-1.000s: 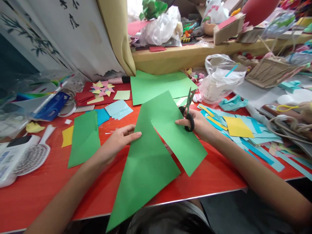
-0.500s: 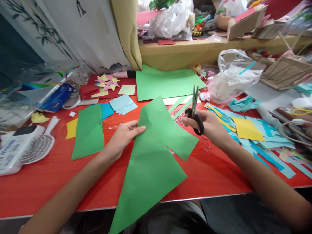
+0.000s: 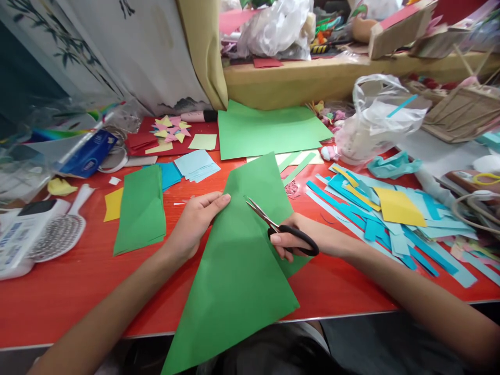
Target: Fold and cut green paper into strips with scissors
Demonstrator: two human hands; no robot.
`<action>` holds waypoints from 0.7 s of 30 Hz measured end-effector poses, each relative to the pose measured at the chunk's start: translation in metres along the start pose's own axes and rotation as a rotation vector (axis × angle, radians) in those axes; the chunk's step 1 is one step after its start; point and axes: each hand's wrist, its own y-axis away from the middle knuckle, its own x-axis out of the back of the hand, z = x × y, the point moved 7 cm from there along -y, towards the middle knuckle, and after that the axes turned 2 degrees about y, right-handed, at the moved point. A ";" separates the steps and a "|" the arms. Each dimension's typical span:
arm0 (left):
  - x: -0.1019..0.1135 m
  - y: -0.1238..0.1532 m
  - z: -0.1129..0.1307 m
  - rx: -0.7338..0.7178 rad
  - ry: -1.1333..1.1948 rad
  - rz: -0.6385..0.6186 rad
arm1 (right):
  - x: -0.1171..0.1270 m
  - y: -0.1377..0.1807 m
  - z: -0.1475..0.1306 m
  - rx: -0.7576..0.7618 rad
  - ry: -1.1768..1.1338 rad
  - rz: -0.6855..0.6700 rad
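Note:
A large folded green paper sheet [image 3: 238, 265] lies on the red table [image 3: 58, 297] and hangs over its near edge. My left hand [image 3: 197, 219] pinches the sheet's left edge near the top, thumb on the paper. My right hand [image 3: 291, 242] grips black-handled scissors [image 3: 279, 229], whose blades are slightly parted and point up-left at the fold of the green sheet.
A folded green sheet [image 3: 141, 208] lies to the left, a flat green sheet [image 3: 269, 130] behind. Blue and yellow paper strips [image 3: 383, 219] cover the right side. A plastic bag [image 3: 377, 122], a hairbrush [image 3: 58, 237], a tissue pack [image 3: 88, 153] and small paper stars [image 3: 170, 130] lie around.
My right hand swung the scissors from pointing upward at the right down and left onto the green sheet. The upper flap has been folded closer in. My left hand stayed put.

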 end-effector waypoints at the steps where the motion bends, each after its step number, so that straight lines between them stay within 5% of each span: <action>1: -0.001 0.001 0.001 0.000 0.006 0.000 | -0.001 0.000 0.000 0.006 -0.016 -0.010; 21: -0.021 0.020 -0.002 0.050 -0.103 -0.030 | -0.012 -0.008 0.004 0.079 -0.086 0.078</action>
